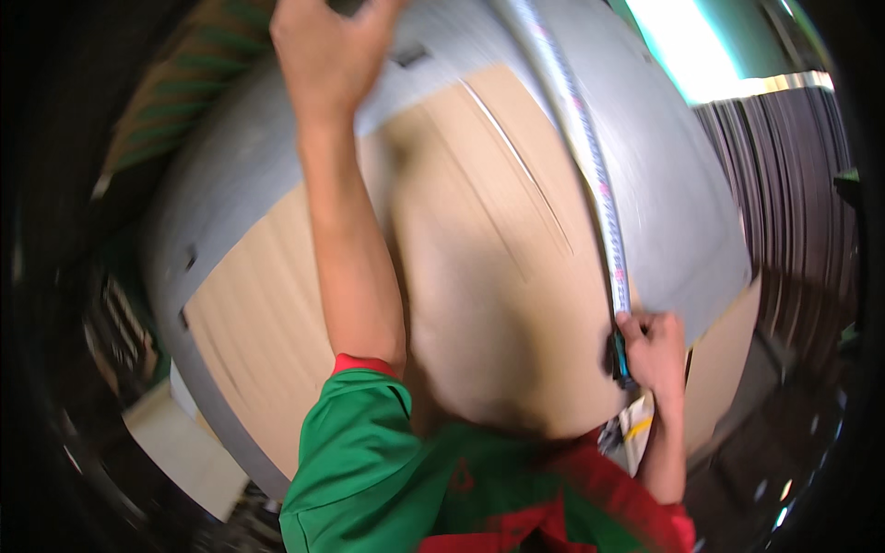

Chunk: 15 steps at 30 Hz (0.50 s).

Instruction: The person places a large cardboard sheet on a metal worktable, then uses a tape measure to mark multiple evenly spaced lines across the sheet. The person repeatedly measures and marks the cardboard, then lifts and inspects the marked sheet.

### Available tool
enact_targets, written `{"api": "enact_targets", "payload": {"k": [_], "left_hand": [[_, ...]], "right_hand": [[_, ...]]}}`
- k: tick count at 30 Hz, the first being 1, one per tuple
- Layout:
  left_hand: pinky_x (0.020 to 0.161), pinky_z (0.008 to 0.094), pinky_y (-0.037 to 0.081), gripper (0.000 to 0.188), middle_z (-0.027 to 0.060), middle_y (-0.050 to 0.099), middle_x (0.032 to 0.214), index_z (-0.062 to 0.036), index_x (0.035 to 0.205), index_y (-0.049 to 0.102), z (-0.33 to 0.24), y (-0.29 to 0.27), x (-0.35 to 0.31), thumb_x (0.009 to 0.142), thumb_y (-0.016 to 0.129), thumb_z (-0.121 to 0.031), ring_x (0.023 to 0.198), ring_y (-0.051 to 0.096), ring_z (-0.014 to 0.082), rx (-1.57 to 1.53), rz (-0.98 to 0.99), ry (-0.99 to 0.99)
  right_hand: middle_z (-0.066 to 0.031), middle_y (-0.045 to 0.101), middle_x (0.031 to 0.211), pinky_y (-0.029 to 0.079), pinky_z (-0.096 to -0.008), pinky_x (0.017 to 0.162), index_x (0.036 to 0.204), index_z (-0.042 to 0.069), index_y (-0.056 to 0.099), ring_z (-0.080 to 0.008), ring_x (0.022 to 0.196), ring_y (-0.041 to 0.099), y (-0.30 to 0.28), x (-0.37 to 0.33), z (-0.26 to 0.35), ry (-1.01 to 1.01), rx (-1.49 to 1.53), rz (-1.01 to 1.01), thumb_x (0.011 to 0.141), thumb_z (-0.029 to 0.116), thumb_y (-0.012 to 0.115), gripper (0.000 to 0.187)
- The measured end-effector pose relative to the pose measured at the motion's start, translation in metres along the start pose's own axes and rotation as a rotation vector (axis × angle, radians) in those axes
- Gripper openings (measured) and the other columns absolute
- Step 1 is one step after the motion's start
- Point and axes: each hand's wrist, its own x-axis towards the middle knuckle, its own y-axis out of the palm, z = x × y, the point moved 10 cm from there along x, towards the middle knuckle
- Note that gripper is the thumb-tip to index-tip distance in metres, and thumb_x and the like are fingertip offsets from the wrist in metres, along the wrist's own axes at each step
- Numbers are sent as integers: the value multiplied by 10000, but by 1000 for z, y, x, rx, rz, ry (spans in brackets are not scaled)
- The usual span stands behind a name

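A brown sheet of board (498, 166) lies on a large grey metal tabletop (678, 194). My right hand (654, 350) is closed on a tape measure (619, 359) at the near right, its case dark with a bit of blue. From there the white tape blade (597, 175) runs away from me along the right edge of the board and leaves the top of the view. My left arm stretches across the board. At its end, my left hand (332, 55) is over the far left part of the tabletop; the upper border cuts off its fingers, and motion smears it.
Dark slots (412, 55) show in the tabletop. Stacked dark sheets (784, 175) stand at the far right beneath a bright opening. A pale panel (184, 452) sits low on the left. Another brown piece (724, 378) is beside my right hand.
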Motion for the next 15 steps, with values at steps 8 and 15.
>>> {"api": "enact_targets", "payload": {"k": [8, 15], "left_hand": [[1194, 519, 334, 582, 179, 511, 1529, -38, 1406, 571, -36, -238, -268, 921, 736, -314, 1449, 432, 377, 626, 613, -357], [1245, 547, 226, 711, 223, 460, 1561, -3, 1469, 501, -48, -291, -391, 946, 675, -453, 1491, 366, 398, 744, 427, -451]], "right_hand": [[29, 550, 648, 367, -317, 565, 701, -33, 638, -95, 603, 444, 19, 14, -41, -237, 570, 116, 996, 236, 661, 401], [-5, 608, 687, 395, -252, 595, 837, -30, 733, -69, 638, 514, 2, -37, -24, -439, 575, 90, 1027, 264, 650, 360]]}}
